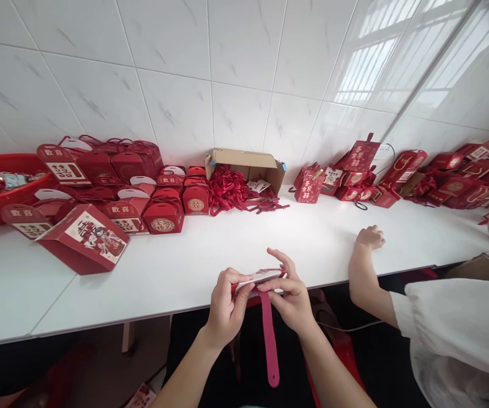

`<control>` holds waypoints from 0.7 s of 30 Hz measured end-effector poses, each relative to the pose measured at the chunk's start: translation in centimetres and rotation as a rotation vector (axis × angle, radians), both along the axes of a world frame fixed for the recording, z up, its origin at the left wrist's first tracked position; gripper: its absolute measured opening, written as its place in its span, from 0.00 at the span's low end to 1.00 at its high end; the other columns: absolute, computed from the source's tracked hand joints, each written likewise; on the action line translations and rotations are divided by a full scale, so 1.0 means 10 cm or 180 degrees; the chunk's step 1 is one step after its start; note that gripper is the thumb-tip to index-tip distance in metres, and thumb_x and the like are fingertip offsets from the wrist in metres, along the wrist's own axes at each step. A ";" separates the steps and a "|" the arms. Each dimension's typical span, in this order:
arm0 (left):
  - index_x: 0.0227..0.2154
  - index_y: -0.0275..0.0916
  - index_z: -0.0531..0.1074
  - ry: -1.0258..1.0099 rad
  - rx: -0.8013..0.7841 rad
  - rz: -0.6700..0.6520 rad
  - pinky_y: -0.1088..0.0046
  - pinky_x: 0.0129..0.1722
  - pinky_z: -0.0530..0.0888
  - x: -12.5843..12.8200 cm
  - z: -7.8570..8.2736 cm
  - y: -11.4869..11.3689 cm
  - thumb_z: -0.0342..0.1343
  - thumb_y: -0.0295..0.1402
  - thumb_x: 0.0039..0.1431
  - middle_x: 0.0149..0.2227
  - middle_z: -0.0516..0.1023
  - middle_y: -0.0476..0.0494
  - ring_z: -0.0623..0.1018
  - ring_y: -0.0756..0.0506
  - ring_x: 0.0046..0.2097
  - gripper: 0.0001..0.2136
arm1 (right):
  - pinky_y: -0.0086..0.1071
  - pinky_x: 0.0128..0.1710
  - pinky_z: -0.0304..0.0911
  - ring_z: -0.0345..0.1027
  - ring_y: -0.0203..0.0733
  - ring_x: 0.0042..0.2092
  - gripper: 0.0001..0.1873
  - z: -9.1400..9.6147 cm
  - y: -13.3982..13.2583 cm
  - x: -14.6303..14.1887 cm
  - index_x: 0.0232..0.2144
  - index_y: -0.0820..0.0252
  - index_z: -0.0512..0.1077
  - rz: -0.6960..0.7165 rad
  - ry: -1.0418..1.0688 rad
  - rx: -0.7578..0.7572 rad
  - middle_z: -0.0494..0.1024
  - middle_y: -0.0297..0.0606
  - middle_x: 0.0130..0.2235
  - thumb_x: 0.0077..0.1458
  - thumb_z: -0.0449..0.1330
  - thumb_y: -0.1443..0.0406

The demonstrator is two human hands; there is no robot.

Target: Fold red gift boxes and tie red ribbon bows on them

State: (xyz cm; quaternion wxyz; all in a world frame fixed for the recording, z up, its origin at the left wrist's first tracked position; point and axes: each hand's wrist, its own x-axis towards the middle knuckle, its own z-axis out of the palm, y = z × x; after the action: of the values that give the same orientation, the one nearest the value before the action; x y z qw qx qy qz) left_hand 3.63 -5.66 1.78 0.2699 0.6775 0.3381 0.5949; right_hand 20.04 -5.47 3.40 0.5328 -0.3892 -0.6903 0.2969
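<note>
Just over the table's front edge, both hands grip a small red paper gift box (265,276) with a white face, seen nearly edge-on. My left hand (227,309) pinches its left end between thumb and fingers. On the other side, my right hand (292,296) has thumb and fingers closed at the right end, near the root of a pink strap (270,351); one finger is raised. The strap hangs straight down below the box and has a small hole at its lower end. The underside of the box is mostly hidden by my fingers.
Red gift boxes (163,218) crowd the left, with a large one (85,238) tipped in front. A cardboard box (248,156) holds red ribbons (227,190). More boxes (310,184) stand right. A red basin (6,204) is far left. A co-worker's arm (367,272) rests at right.
</note>
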 end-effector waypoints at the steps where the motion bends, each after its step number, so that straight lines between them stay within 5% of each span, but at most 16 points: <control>1: 0.39 0.42 0.65 0.0033 0.0007 -0.0005 0.72 0.32 0.74 0.00 -0.01 0.00 0.50 0.25 0.61 0.33 0.68 0.47 0.74 0.49 0.33 0.06 | 0.52 0.58 0.52 0.51 0.53 0.62 0.05 0.01 -0.01 0.00 0.28 0.48 0.80 -0.0017 0.0015 -0.0009 0.61 0.36 0.61 0.53 0.63 0.63; 6: 0.39 0.42 0.65 0.0007 0.0042 -0.0125 0.71 0.33 0.72 0.03 -0.05 -0.02 0.50 0.24 0.60 0.33 0.69 0.45 0.73 0.48 0.35 0.07 | 0.48 0.53 0.59 0.58 0.53 0.59 0.07 0.00 -0.02 -0.01 0.26 0.52 0.77 -0.0038 0.0179 0.0069 0.61 0.38 0.60 0.54 0.61 0.62; 8: 0.39 0.42 0.65 -0.0098 0.0163 -0.0226 0.70 0.33 0.72 0.04 -0.05 -0.03 0.50 0.24 0.60 0.33 0.69 0.45 0.73 0.47 0.35 0.07 | 0.46 0.51 0.61 0.63 0.51 0.55 0.05 -0.04 -0.03 -0.04 0.34 0.51 0.75 -0.0094 0.0521 0.0128 0.63 0.42 0.59 0.53 0.62 0.61; 11: 0.40 0.41 0.64 -0.0196 0.0276 -0.0401 0.68 0.35 0.72 0.04 -0.02 -0.04 0.48 0.24 0.61 0.33 0.69 0.44 0.72 0.47 0.35 0.08 | 0.37 0.38 0.67 0.71 0.45 0.42 0.20 -0.11 -0.03 -0.08 0.45 0.52 0.67 0.0016 0.1037 -0.0094 0.75 0.42 0.43 0.49 0.65 0.60; 14: 0.43 0.41 0.63 0.0124 0.0286 -0.0362 0.62 0.42 0.72 0.00 0.05 -0.03 0.49 0.24 0.59 0.39 0.69 0.41 0.72 0.44 0.43 0.10 | 0.29 0.26 0.63 0.67 0.36 0.27 0.10 -0.13 -0.03 -0.09 0.32 0.57 0.68 0.0072 0.1045 -0.0317 0.74 0.34 0.27 0.50 0.65 0.60; 18: 0.51 0.41 0.57 0.0445 0.0753 -0.0064 0.49 0.52 0.66 -0.11 0.24 -0.01 0.54 0.22 0.52 0.50 0.65 0.34 0.67 0.38 0.53 0.23 | 0.28 0.24 0.60 0.64 0.34 0.24 0.11 -0.09 -0.03 -0.06 0.25 0.59 0.67 -0.0139 0.0714 -0.0272 0.71 0.32 0.24 0.50 0.64 0.61; 21: 0.42 0.44 0.59 0.0643 0.1121 -0.0256 0.56 0.48 0.71 -0.22 0.43 -0.04 0.49 0.16 0.52 0.48 0.67 0.40 0.70 0.41 0.51 0.19 | 0.28 0.24 0.60 0.64 0.35 0.24 0.10 -0.05 -0.05 -0.03 0.24 0.59 0.67 -0.0065 0.0472 -0.0283 0.71 0.32 0.23 0.49 0.65 0.62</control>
State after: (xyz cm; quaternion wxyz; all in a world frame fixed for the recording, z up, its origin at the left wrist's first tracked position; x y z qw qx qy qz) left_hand 1.43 -6.07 6.08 0.1355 0.7834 0.2268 0.5626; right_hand 19.70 -5.96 2.94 0.5676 -0.3964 -0.6311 0.3498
